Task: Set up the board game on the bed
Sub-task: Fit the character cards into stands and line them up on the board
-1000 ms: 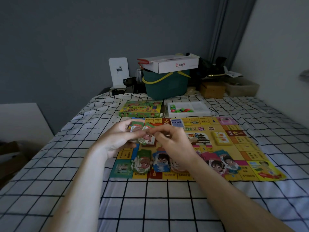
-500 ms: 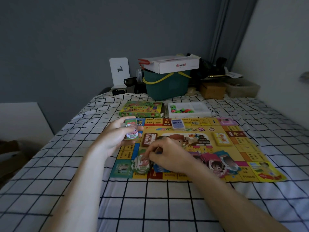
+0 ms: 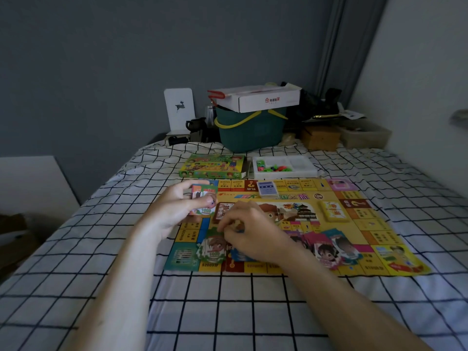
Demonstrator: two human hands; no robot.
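- Left hand [image 3: 174, 211] grips a stack of play money [image 3: 203, 199] above the game board [image 3: 354, 224].
- Right hand [image 3: 249, 235], fingers curled, pinches a note over the green pile [image 3: 212, 250].

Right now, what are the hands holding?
Left hand grips the stack of play money by its left side. Right hand's hold cannot be told.

Checked bed [image 3: 228, 312] bears game board [image 3: 374, 224], box [image 3: 212, 166], tray [image 3: 304, 163].
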